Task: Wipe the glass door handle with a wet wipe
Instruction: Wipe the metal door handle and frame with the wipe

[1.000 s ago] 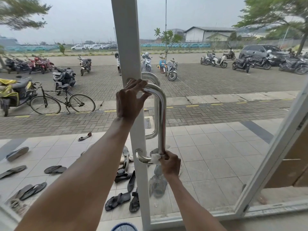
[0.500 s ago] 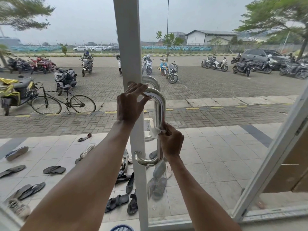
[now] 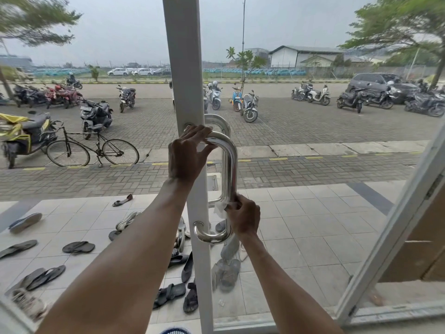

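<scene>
A polished steel D-shaped door handle (image 3: 231, 169) is mounted on the white frame (image 3: 183, 68) of a glass door. My left hand (image 3: 187, 155) rests on the handle's top bend, fingers spread over the bar. My right hand (image 3: 244, 216) pinches a white wet wipe (image 3: 220, 208) against the lower part of the vertical bar, just above the bottom bend. A second handle on the outer side shows through the glass behind it.
Through the glass lie several sandals and shoes (image 3: 79, 247) on a tiled porch. Beyond it stand a bicycle (image 3: 92, 150) and parked motorbikes on paving. Another white door frame (image 3: 395, 227) slants at the right, beside a brown panel.
My right hand with the wipe slid up the bar from the bottom bend to mid height, then came down again to the lower part. The left hand stayed on the top bend.
</scene>
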Demonstrator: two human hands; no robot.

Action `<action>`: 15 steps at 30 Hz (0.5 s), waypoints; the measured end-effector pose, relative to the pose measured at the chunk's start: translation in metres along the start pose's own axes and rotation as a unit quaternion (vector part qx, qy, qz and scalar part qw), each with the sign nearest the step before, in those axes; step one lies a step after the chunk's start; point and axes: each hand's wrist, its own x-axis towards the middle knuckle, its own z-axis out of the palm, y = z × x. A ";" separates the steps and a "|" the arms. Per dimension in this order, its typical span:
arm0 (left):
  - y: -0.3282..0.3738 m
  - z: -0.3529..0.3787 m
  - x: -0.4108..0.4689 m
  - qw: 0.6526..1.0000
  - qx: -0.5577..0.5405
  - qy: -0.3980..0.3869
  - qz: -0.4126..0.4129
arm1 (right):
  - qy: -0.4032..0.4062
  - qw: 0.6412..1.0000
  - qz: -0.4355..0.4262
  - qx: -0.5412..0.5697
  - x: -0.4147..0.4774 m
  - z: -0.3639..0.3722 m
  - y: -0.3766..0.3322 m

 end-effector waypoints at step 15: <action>0.009 -0.007 0.003 0.998 0.011 -0.040 -0.041 | -0.026 0.999 -0.020 0.001 0.007 -0.012 -0.005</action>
